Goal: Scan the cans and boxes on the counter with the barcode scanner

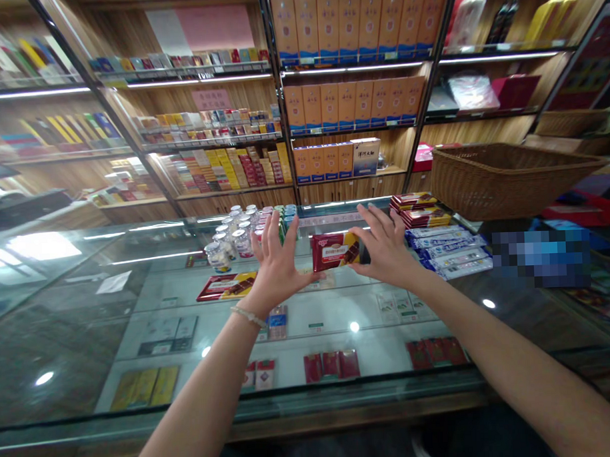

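A red and yellow wafer biscuit packet (330, 251) is held up above the glass counter, its printed front facing me. My right hand (388, 249) grips its right end between thumb and fingers. Beside its left end is my left hand (276, 266), fingers spread and raised, the thumb reaching to the packet's lower left corner. Whether that thumb presses on it I cannot tell. Another packet (222, 287) of the same look lies on the glass, partly hidden behind my left hand. More such packets (422, 210) are stacked beyond my right hand.
Small lidded jars (225, 241) stand in rows behind my left hand. Blue and white long packets (450, 250) lie right of my right hand, near a wicker basket (513, 181). Under the counter glass (338, 307) are cigarette packs (332, 365). Stocked shelves (354, 70) line the wall.
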A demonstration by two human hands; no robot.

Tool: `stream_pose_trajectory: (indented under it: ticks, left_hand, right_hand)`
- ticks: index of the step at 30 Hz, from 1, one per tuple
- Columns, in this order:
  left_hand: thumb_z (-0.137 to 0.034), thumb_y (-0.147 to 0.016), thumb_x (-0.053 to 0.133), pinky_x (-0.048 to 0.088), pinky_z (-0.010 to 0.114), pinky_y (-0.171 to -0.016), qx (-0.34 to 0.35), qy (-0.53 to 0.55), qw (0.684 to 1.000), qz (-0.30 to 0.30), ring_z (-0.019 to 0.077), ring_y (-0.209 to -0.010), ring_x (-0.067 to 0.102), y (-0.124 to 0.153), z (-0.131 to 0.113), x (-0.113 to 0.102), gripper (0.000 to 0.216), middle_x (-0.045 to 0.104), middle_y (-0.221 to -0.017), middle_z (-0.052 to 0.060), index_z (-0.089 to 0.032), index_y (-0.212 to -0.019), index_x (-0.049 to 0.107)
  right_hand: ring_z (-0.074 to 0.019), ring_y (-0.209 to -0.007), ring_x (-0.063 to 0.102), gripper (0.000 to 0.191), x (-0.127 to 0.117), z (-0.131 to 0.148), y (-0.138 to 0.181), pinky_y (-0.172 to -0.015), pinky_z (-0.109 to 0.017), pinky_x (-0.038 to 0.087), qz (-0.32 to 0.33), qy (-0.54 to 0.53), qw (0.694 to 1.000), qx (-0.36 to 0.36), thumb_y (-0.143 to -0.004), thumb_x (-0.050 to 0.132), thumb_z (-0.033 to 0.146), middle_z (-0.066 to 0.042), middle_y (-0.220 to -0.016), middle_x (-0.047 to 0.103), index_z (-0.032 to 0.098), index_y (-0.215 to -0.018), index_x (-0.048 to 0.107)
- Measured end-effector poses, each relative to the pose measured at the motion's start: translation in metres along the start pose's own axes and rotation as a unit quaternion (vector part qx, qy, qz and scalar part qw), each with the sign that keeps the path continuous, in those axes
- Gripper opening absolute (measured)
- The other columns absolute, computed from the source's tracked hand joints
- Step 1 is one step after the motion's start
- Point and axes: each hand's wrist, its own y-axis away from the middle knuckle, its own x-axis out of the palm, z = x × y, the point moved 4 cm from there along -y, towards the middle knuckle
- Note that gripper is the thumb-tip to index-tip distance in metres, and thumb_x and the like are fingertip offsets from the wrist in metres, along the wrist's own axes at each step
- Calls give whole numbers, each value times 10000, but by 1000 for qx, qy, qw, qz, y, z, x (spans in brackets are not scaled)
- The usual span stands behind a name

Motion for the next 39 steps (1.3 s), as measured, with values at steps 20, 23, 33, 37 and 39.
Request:
stream_pose_trajectory:
  ticks: [20,23,33,37,39]
  left_hand:
    - [-552,-748,846,-50,725,-1240,43,-79,996,23,446,-1598,141,-1,-6,-4,696,177,-1739,179,-259,-1334,609]
    - [-536,-748,853,-41,733,-1234,42,-84,995,33,438,-1594,165,-3,-4,-8,668,215,-1727,187,-270,-1318,629]
    - [-521,-673,908,-75,732,-1239,41,-96,994,29,449,-1597,145,-1,10,-46,713,236,-1738,85,-362,-1321,657]
    - [-576,-671,891,-82,715,-1244,32,-111,993,19,433,-1605,119,10,29,-59,735,205,-1749,60,-395,-1340,645]
    - [-582,-666,890,-80,719,-1239,23,-119,992,18,440,-1602,125,16,38,-63,734,206,-1749,54,-402,-1335,649]
  right_hand:
    - [-395,-1566,220,554,2,2,3,-1251,-665,97,18,23,999,-23,-904,635,558,-194,-1693,310,168,-1297,621]
    - [-406,-1562,232,602,3,2,3,-1248,-671,97,18,25,999,-24,-895,652,586,-211,-1687,316,154,-1312,618]
    - [-404,-1572,219,647,-1,20,-5,-1246,-678,87,-4,-6,1000,-20,-879,657,660,-196,-1691,313,183,-1315,628]
    - [-394,-1569,234,649,-4,41,-14,-1252,-659,75,-9,-5,999,-46,-899,614,685,-188,-1691,322,190,-1317,628]
    - [-389,-1565,249,640,-5,52,-17,-1255,-650,71,-11,-4,998,-55,-913,594,685,-185,-1692,323,189,-1316,632]
